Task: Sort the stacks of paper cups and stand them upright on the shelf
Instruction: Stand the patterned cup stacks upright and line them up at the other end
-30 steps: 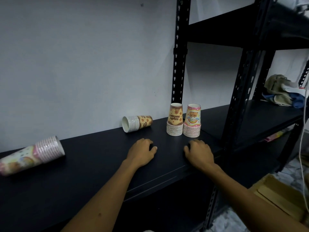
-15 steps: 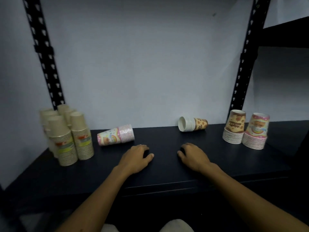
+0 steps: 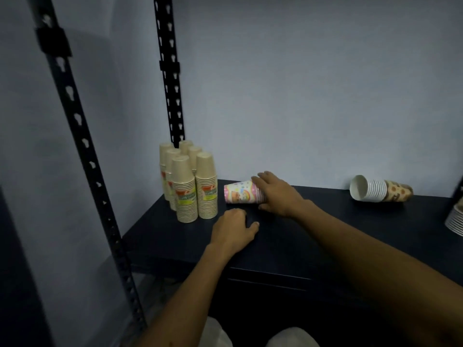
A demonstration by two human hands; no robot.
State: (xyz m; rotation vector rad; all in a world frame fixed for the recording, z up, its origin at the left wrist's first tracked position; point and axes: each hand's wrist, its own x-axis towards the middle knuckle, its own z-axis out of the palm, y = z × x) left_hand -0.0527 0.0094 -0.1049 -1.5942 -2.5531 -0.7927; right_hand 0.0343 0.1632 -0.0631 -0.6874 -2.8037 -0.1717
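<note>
- One pink stack of cups (image 3: 240, 192) lies on its side on the dark shelf (image 3: 313, 236), base end towards the beige stacks, rim end under our right hand (image 3: 276, 194).
- Our right hand's fingers (image 3: 260, 180) curl over the top of the rim end, with the thumb low beside the stack; we cannot tell whether the hold is closed firmly.
- Our left hand (image 3: 231, 230) rests palm down on the shelf just in front of that stack, fingers loosely bent and holding nothing.
- Several beige stacks (image 3: 190, 181) stand mouth down in the left back corner, just beside the pink stack's base.
- Well to the right, a brown stack (image 3: 378, 189) lies on its side, open mouth facing left.
- At the right edge, we see part of another stack (image 3: 456, 220).
- Black slotted uprights (image 3: 170, 71) rise behind the beige stacks, against a pale wall (image 3: 300, 83).
</note>
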